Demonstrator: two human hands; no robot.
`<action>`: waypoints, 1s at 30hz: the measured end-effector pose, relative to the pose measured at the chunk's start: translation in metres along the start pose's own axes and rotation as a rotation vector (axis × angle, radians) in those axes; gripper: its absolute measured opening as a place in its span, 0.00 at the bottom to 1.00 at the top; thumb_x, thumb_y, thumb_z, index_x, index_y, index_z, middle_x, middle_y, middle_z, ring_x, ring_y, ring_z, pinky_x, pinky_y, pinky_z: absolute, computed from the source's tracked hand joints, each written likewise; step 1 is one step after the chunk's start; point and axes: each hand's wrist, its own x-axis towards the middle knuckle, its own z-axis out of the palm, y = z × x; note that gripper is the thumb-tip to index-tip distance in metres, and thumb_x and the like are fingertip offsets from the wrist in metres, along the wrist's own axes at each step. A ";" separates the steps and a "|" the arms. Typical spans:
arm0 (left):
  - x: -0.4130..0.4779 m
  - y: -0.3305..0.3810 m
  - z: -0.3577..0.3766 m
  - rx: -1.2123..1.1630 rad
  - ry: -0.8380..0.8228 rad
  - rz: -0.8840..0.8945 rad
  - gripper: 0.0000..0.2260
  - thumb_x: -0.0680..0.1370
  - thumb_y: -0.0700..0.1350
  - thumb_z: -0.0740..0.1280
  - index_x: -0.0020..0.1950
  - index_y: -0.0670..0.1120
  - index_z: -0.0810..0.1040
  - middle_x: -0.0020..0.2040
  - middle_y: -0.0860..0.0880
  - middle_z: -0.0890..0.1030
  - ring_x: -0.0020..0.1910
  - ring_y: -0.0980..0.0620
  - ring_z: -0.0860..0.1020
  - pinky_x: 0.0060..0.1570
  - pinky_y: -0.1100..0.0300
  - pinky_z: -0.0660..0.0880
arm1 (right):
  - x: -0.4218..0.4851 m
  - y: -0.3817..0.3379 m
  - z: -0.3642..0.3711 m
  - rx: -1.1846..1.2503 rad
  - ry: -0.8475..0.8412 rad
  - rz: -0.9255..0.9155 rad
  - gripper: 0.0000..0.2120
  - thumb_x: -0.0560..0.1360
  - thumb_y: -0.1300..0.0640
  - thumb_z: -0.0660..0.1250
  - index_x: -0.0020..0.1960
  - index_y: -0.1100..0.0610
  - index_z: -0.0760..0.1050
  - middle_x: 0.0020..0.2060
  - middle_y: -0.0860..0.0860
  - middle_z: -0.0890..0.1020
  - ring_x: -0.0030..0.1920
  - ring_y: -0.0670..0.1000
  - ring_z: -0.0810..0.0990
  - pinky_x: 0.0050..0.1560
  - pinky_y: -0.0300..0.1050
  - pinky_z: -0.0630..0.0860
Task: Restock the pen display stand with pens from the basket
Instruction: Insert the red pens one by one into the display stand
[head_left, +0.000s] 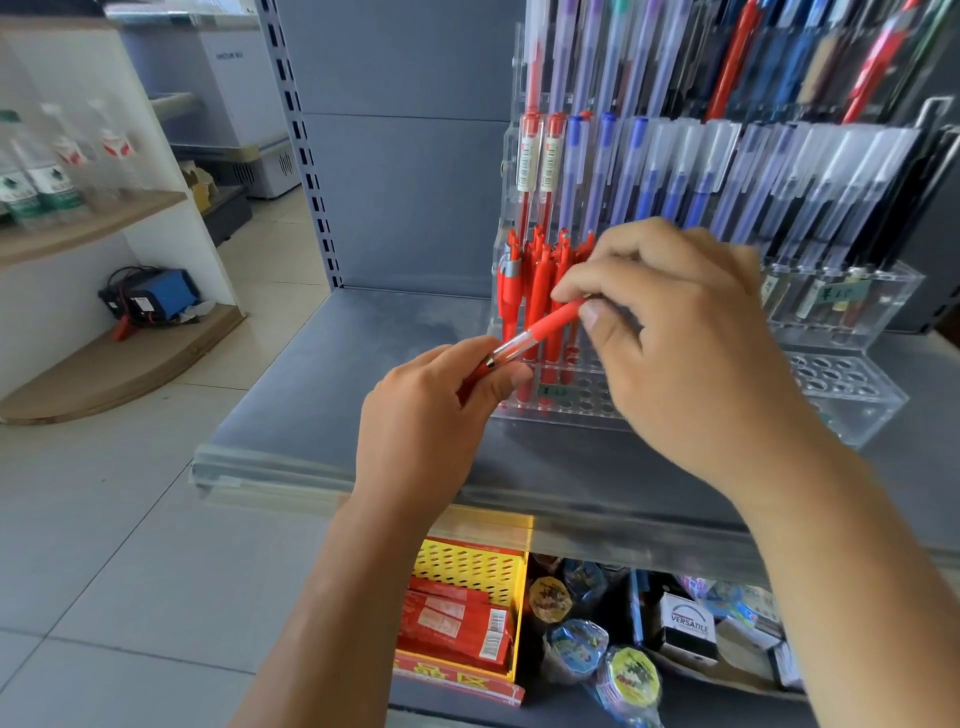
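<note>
Where the stand sits: on a grey metal shelf (332, 374), at its right-hand side, against the back panel.
Stand: a clear acrylic tiered pen display stand (878, 410), rising in steps towards the back; the lowest front tier shows rows of round holes.
Right hand (691, 338): raised in front of the stand's lower tiers, thumb and forefinger pinching the upper end of one pen, the other fingers curled behind.
Left hand (431, 415): lower and to the left, thumb and fingers curled round the tip end of the same pen.
Basket: a yellow perforated plastic basket (467, 569) on the shelf below, under the left forearm, holding flat red packets (457, 623).
Upper rows: blue-capped pens (675, 176) with frosted caps, upright in the middle tier.
Lower left rows: red click pens (540, 270) standing together in the left holes, just behind the hands.
Held pen: a red pen with a clear barrel section (540, 332), tilted from lower left to upper right, spanning the two hands just in front of the red click pens and above the front tier.
</note>
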 end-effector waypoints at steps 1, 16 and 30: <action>0.000 -0.001 0.000 0.000 0.005 0.011 0.13 0.78 0.59 0.67 0.46 0.49 0.81 0.29 0.58 0.71 0.28 0.54 0.69 0.27 0.58 0.65 | -0.001 -0.005 0.001 -0.017 -0.003 -0.022 0.07 0.78 0.59 0.69 0.54 0.52 0.83 0.51 0.46 0.79 0.53 0.52 0.75 0.55 0.42 0.55; -0.001 -0.004 0.004 -0.002 0.004 0.043 0.12 0.77 0.58 0.66 0.54 0.53 0.82 0.40 0.55 0.83 0.36 0.52 0.79 0.34 0.51 0.77 | -0.007 -0.015 0.026 -0.067 -0.126 -0.138 0.05 0.74 0.57 0.73 0.50 0.52 0.82 0.50 0.47 0.82 0.51 0.54 0.80 0.61 0.47 0.59; -0.001 0.000 0.002 -0.077 0.061 -0.096 0.14 0.76 0.59 0.67 0.52 0.51 0.82 0.35 0.61 0.76 0.29 0.60 0.71 0.31 0.59 0.70 | 0.001 0.018 -0.003 0.098 0.093 0.021 0.05 0.78 0.60 0.68 0.54 0.53 0.78 0.40 0.35 0.74 0.50 0.29 0.66 0.56 0.42 0.56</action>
